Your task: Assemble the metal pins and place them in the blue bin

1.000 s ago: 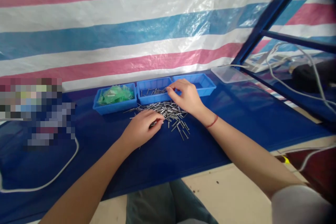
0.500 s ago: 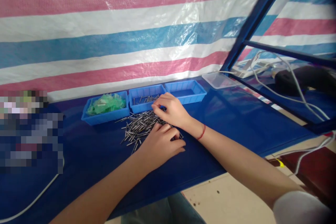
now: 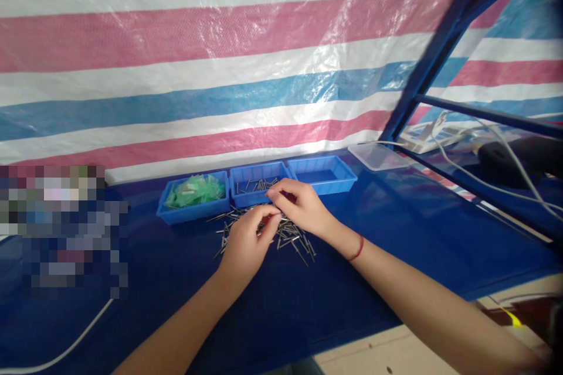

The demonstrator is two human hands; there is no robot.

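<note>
My left hand (image 3: 244,240) is over the pile with thumb and fingertips pinched together. Whatever they hold, if anything, is too small to make out. Just to its upper right, my right hand (image 3: 305,208) has its fingers curled and thumb pressed in, close to the left fingertips; its contents are hidden. Under and around both hands lies a loose pile of thin, nail-like metal pins (image 3: 292,234), partly covered by the left hand. Behind the hands, a blue bin (image 3: 248,199) holds several similar pins.
Left of that bin, another blue bin (image 3: 193,214) holds green plastic pieces. A third blue bin (image 3: 336,186) sits at right, beside a clear plastic tray (image 3: 380,159). A dark blue metal frame (image 3: 407,108) and white cables stand right. A striped sheet (image 3: 211,82) hangs behind.
My left hand has shifted up and left, its fingers going from spread over the pile to a pinch. More pins show at the pile's right. The camera view has tilted up slightly.
</note>
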